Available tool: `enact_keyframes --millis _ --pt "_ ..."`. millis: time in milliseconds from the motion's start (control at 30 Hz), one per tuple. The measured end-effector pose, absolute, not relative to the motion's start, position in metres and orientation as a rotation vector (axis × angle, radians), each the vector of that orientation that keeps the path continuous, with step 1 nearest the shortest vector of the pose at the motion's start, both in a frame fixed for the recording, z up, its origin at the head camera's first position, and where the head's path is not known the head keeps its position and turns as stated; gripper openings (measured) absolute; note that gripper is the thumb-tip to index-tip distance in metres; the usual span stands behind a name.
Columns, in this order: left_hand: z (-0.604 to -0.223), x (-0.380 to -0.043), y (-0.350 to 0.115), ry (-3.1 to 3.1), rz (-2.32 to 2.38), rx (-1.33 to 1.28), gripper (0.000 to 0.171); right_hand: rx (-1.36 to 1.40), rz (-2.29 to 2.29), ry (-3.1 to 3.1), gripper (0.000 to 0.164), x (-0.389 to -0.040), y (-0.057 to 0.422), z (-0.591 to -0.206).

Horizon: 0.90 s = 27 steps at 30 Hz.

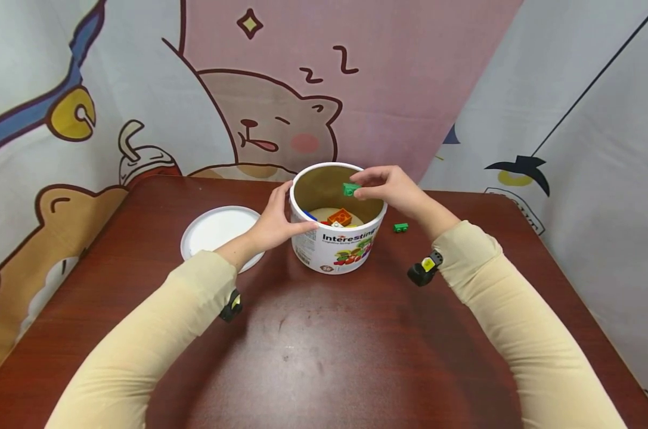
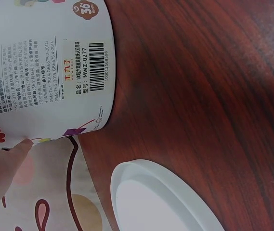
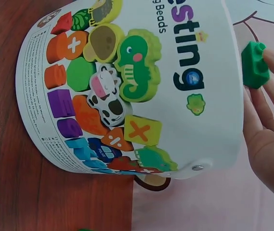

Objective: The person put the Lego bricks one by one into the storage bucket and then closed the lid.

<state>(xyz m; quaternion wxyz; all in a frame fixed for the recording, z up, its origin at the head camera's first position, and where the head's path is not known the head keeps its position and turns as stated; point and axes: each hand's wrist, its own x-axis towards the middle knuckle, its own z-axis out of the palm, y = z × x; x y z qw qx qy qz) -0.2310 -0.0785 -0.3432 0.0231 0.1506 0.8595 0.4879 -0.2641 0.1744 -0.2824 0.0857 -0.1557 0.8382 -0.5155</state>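
A white printed bucket (image 1: 309, 241) stands upright on the table, with an orange block (image 1: 340, 217) and several other coloured pieces inside. My left hand (image 1: 274, 221) holds its left side, thumb along the front rim; in the left wrist view a fingertip lies on the bucket wall (image 2: 45, 115). Over the right part of the opening, my right hand (image 1: 392, 189) pinches a green toy brick (image 1: 350, 189). The right wrist view shows this green brick (image 3: 253, 70) with studs, between thumb and fingers beside the rim. A second green brick (image 1: 400, 227) lies right of the bucket.
A round white lid (image 1: 213, 229) lies on the table left of the bucket, partly behind my left hand and forearm. The brown table (image 1: 302, 345) extends toward me. A printed cloth (image 1: 409, 71) hangs behind the far edge and along the sides.
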Motion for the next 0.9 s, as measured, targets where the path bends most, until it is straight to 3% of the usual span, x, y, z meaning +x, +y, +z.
enact_keyframes --millis 500,900 --pt "-0.343 -0.23 -0.082 2.653 1.51 0.46 0.102 -0.325 -1.979 2.39 0.017 -0.278 0.227 -0.3" --pt "-0.343 -0.229 -0.078 2.634 1.529 0.451 0.101 -0.038 -1.399 2.633 0.053 -0.279 0.291 -0.367"
